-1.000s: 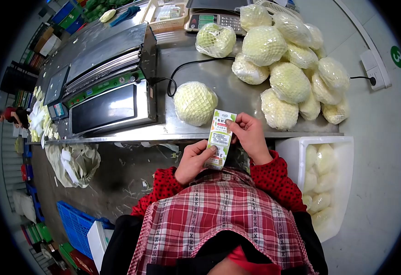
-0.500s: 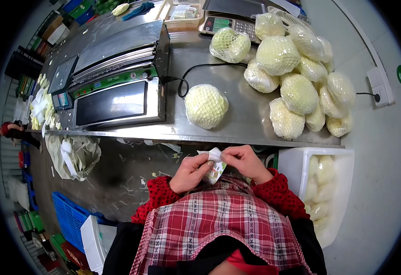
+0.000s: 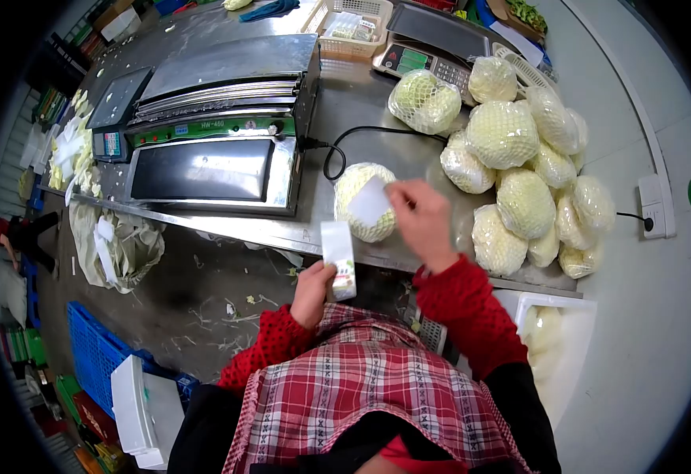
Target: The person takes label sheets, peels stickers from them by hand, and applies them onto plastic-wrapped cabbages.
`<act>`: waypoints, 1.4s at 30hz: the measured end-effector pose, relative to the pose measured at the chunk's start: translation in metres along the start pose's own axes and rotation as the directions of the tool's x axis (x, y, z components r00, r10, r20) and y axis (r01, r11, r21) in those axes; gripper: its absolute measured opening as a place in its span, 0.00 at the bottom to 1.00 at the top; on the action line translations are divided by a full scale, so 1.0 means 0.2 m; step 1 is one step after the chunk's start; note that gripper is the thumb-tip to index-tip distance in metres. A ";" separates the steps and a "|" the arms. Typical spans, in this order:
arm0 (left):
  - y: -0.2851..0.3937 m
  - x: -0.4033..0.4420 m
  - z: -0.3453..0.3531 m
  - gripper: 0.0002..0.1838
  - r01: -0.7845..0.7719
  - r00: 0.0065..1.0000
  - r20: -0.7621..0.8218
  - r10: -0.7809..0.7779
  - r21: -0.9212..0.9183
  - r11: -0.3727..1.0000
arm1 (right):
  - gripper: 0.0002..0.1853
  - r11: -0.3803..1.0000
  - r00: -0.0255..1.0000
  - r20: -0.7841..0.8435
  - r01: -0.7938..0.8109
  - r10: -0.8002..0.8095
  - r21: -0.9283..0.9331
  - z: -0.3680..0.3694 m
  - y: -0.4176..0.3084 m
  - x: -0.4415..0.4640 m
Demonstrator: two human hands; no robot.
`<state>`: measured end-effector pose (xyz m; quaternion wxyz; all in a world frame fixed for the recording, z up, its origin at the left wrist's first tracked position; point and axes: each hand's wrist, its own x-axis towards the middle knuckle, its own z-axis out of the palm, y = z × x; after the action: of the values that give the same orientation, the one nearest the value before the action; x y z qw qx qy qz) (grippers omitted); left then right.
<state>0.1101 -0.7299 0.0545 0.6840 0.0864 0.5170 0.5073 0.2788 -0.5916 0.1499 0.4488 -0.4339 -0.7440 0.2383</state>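
Note:
My left hand (image 3: 311, 294) pinches the lower end of a strip of stickers (image 3: 338, 253), white with a printed green part, in front of the table edge. My right hand (image 3: 422, 223) holds a white sticker (image 3: 370, 202) by its right edge. That sticker is over a pale round vegetable head (image 3: 351, 183) in a foam net and clear film, and covers its middle. Whether it touches the film I cannot tell. The sticker's printed side is hidden.
Left of the vegetable head stands a film-wrapping machine (image 3: 203, 170). Several wrapped heads (image 3: 503, 134) are piled at right, beside a weighing scale (image 3: 428, 59). A black cable (image 3: 377, 128) crosses the steel table (image 3: 321, 87). A white foam box (image 3: 574, 347) holds more heads below.
My hands have moved apart. The right one has gone up and forward with a white sticker to the vegetable head; the left has stayed low with the strip. The view has shifted.

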 end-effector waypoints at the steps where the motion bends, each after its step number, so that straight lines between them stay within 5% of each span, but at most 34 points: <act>1: -0.02 -0.02 -0.04 0.13 0.032 0.999 -0.015 -0.032 -0.017 0.999 | 0.03 1.000 1.000 0.003 -0.002 0.002 0.000 0.00 0.04 0.08; 3: -0.02 -0.04 -0.06 0.13 0.031 0.999 -0.040 -0.032 -0.042 0.999 | 0.05 0.924 0.951 -0.036 0.287 -0.306 -0.253 0.00 0.10 0.19; 4: -0.01 -0.04 -0.06 0.13 0.040 0.998 -0.042 -0.041 -0.040 0.998 | 0.05 0.926 0.954 -0.035 0.278 -0.296 -0.254 0.01 0.12 0.19; 6: 0.04 -0.06 -0.06 0.13 0.019 0.998 -0.056 -0.019 -0.006 1.000 | 0.09 0.722 0.828 0.176 0.553 -0.533 -0.415 0.07 0.20 0.16; 7: 0.06 -0.07 -0.06 0.13 0.025 0.998 -0.058 -0.026 -0.009 1.000 | 0.09 0.725 0.830 0.181 0.551 -0.528 -0.413 0.12 0.29 0.08; 9: 0.11 -0.09 -0.06 0.12 0.000 0.997 -0.078 -0.001 -0.004 1.000 | 0.18 0.713 0.766 0.473 0.614 -0.435 -0.338 0.21 0.46 -0.13; 13: 0.16 -0.08 -0.06 0.11 -0.104 0.988 -0.096 0.123 0.181 0.978 | 0.32 0.842 0.779 0.551 0.487 -0.298 -0.233 0.13 0.40 -0.09; 15: 0.18 -0.01 -0.04 0.10 -0.134 0.988 -0.050 0.145 0.182 0.974 | 0.36 0.855 0.869 0.413 0.416 -0.273 -0.310 0.14 0.41 0.04; 17: 0.20 0.08 0.01 0.10 -0.171 0.985 0.000 0.175 0.215 0.961 | 0.33 0.846 0.861 0.475 0.382 -0.181 -0.371 0.21 0.45 0.07; 19: 0.22 0.15 0.04 0.10 -0.237 0.971 0.040 0.235 0.277 0.931 | 0.31 0.900 0.749 0.613 0.413 -0.251 -0.136 0.24 0.53 0.15; 20: 0.21 0.17 0.04 0.11 -0.233 0.972 0.054 0.227 0.263 0.936 | 0.28 0.998 0.794 0.606 0.007 -0.043 0.062 0.24 0.65 0.27; 21: 0.23 0.18 0.02 0.11 -0.226 0.974 0.071 0.215 0.263 0.938 | 0.29 0.980 0.934 0.320 -0.188 0.159 0.060 0.21 0.68 0.40; 22: 0.23 0.21 0.00 0.11 -0.213 0.977 0.053 0.206 0.263 0.941 | 0.30 0.981 0.981 -0.038 -0.190 0.188 -0.045 0.14 0.77 0.58; 23: 0.22 0.22 0.00 0.11 -0.196 0.980 0.029 0.195 0.258 0.946 | 0.32 0.959 0.900 -0.390 -0.258 0.193 -0.121 0.08 0.86 0.75; 24: 0.22 0.24 -0.03 0.11 -0.188 0.981 0.022 0.190 0.299 0.936 | 0.36 0.900 0.841 -0.512 -0.346 0.173 -0.264 0.02 1.00 0.91; 26: 0.22 0.26 -0.05 0.11 -0.182 0.983 0.025 0.183 0.309 0.933 | 0.35 0.845 0.818 -0.213 -0.511 0.535 0.160 0.03 1.30 1.03; 27: 0.22 0.27 -0.04 0.11 -0.170 0.985 0.025 0.170 0.315 0.934 | 0.33 0.825 0.839 -0.291 -0.524 0.459 -0.212 0.07 1.40 1.08; 29: 0.24 0.30 -0.01 0.10 -0.164 0.986 0.013 0.168 0.296 0.941 | 0.33 0.849 0.974 -0.226 -0.126 0.008 -0.514 0.20 1.17 1.13; 31: 0.25 0.33 0.00 0.10 -0.141 0.990 0.035 0.137 0.276 0.951 | 0.34 0.723 0.980 -0.042 0.115 -0.196 -0.681 0.40 0.84 1.11; 33: 0.27 0.34 0.01 0.10 -0.138 0.990 0.046 0.130 0.285 0.948 | 0.34 0.955 0.971 0.125 0.224 -0.202 -0.197 0.59 0.76 1.07; 35: 0.32 0.35 0.06 0.10 -0.171 0.985 0.064 0.159 0.294 0.941 | 0.34 0.827 0.906 0.261 0.413 -0.333 -0.381 0.71 0.67 1.04; 42: 0.55 0.37 0.15 0.08 -0.270 0.963 0.063 0.263 0.262 0.926 | 0.32 0.766 0.908 0.314 0.407 -0.279 -0.497 0.69 0.74 1.09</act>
<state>0.0634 -0.6089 0.0926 0.5976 0.2545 0.5551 0.5195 0.1745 -0.3244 0.0744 0.2547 -0.3708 -0.8927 -0.0263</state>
